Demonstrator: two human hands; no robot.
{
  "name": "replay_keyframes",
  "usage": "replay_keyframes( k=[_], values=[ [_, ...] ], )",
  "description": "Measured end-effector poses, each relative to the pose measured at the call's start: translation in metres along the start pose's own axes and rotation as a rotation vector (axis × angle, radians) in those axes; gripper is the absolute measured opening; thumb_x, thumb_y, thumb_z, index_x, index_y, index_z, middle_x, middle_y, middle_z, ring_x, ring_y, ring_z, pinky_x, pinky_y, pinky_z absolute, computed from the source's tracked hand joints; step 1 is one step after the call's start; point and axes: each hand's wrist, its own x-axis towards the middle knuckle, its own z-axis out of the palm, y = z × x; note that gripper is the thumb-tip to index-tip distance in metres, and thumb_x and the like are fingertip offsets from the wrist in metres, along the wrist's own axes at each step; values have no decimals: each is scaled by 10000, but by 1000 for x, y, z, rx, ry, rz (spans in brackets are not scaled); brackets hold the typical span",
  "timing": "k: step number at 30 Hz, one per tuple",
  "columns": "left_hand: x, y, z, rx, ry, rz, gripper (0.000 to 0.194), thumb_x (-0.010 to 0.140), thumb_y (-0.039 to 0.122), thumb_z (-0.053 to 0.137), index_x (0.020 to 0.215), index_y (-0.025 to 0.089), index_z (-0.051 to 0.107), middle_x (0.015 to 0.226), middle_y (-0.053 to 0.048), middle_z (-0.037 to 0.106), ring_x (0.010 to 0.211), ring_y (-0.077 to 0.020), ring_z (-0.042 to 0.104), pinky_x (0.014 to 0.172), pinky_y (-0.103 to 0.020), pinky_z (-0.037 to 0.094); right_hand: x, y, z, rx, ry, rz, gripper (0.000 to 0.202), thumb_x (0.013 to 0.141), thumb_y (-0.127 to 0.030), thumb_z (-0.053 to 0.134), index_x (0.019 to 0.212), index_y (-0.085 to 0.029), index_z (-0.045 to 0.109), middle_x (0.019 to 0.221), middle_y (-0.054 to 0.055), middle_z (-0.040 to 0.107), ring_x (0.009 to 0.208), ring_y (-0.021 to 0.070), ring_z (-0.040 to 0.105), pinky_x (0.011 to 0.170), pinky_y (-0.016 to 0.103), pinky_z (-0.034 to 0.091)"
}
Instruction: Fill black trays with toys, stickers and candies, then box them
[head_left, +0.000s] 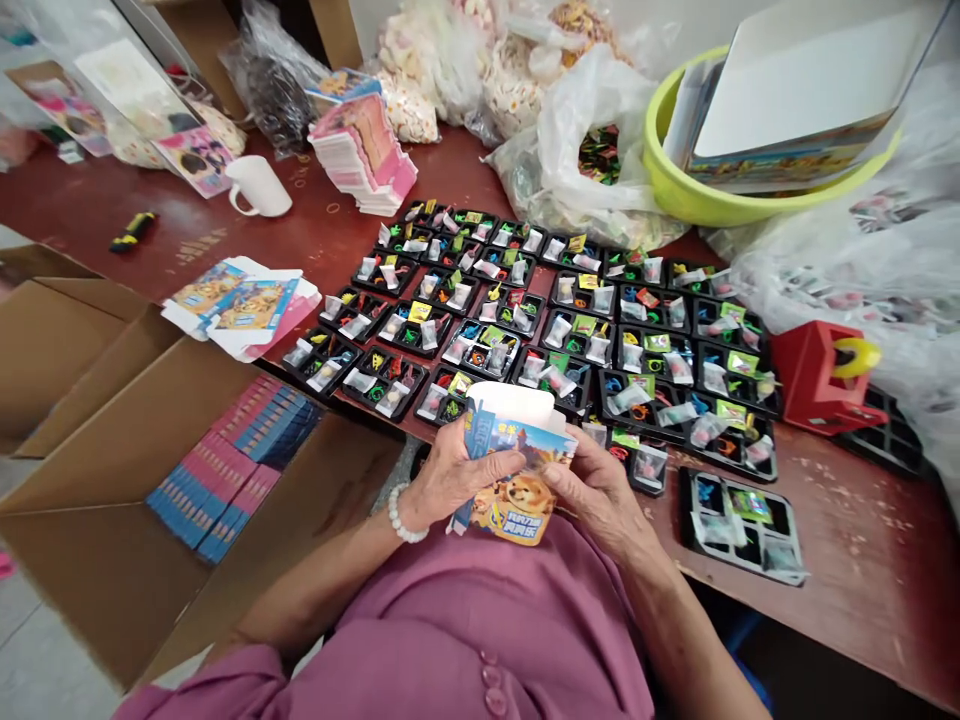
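Note:
A small printed box (517, 505) with a dog picture and a raised white flap is held in front of my torso. My left hand (450, 480), with a bead bracelet at the wrist, grips its left side, thumb across the front. My right hand (600, 490) holds the right side, its thumb on the printed face. Beyond my hands, rows of black trays (484, 350) filled with small toys and packets cover the table. One more black tray (742, 525) sits apart at the right.
Flat printed boxes (251, 305) lie at the table's left edge, above an open carton (82, 510) holding packed boxes. A white mug (259, 187), a pink card stack (364, 150), a red tape dispenser (817, 380) and a yellow-green basin (697, 205) stand around the trays.

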Motion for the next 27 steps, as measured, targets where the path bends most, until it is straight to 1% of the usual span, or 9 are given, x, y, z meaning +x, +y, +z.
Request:
replay_keyframes(
  k=[2, 4, 6, 8, 12, 17, 21, 23, 27],
  values=[
    [-1, -2, 1, -25, -49, -5, 572, 805, 438, 844, 1260, 159, 639, 1181, -97, 749, 1042, -249, 714, 907, -333, 576, -1, 5, 1, 0, 19, -28, 504, 830, -521, 812, 1244, -271, 673, 1142, 44, 746, 1004, 240, 711, 858, 359, 595],
    [-4, -4, 2, -9, -87, -31, 621, 804, 425, 849, 1316, 188, 590, 1232, -86, 724, 1074, -247, 698, 924, -338, 568, -1, 11, 3, -29, 137, -93, 484, 813, -545, 816, 1171, -254, 671, 1026, 21, 741, 887, 203, 697, 777, 312, 587],
    [-9, -6, 3, 39, -98, -66, 605, 804, 428, 848, 1302, 191, 598, 1216, -80, 721, 1067, -247, 689, 913, -338, 565, 0, 16, 5, -64, 251, -135, 461, 811, -563, 806, 1111, -245, 661, 956, 3, 723, 805, 176, 666, 724, 285, 574],
    [-13, -9, 4, 73, -48, -92, 559, 780, 448, 860, 1215, 167, 651, 1141, -79, 738, 1014, -247, 690, 873, -331, 566, 1, 19, 8, -102, 303, -152, 457, 830, -587, 771, 1103, -237, 660, 948, 7, 719, 799, 177, 653, 718, 284, 572],
    [-9, -12, 10, 65, 118, -85, 531, 683, 461, 910, 1055, 146, 700, 987, -60, 761, 862, -221, 688, 768, -299, 565, 3, 18, 12, -103, 304, -141, 489, 880, -622, 700, 1171, -230, 666, 1060, 42, 736, 927, 219, 681, 835, 337, 584],
    [2, -14, 16, 89, 256, -2, 491, 615, 485, 938, 890, 151, 706, 794, -5, 721, 690, -150, 610, 635, -235, 512, -4, 23, 17, -113, 299, -90, 561, 927, -712, 582, 1184, -220, 663, 1168, 86, 738, 1031, 270, 700, 907, 380, 586],
    [0, -18, 15, 103, 268, 46, 449, 729, 556, 856, 836, 141, 721, 754, -13, 711, 684, -149, 595, 648, -240, 502, -8, 34, 18, -246, 414, -158, 502, 964, -680, 549, 1135, -226, 681, 1037, 58, 749, 918, 238, 695, 880, 364, 576],
    [-3, -20, 14, 109, 274, 65, 432, 813, 572, 783, 846, 144, 738, 772, -21, 723, 709, -159, 607, 679, -252, 512, -9, 33, 18, -278, 415, -153, 493, 966, -674, 549, 1135, -232, 687, 1001, 50, 752, 876, 235, 694, 839, 361, 587],
    [-5, -21, 15, 83, 329, 91, 427, 858, 576, 740, 866, 150, 746, 767, -17, 725, 687, -153, 603, 685, -258, 526, -9, 19, 18, -204, 321, -61, 552, 964, -697, 521, 1238, -246, 683, 1155, 81, 749, 1098, 287, 696, 942, 391, 599]
  ],
)
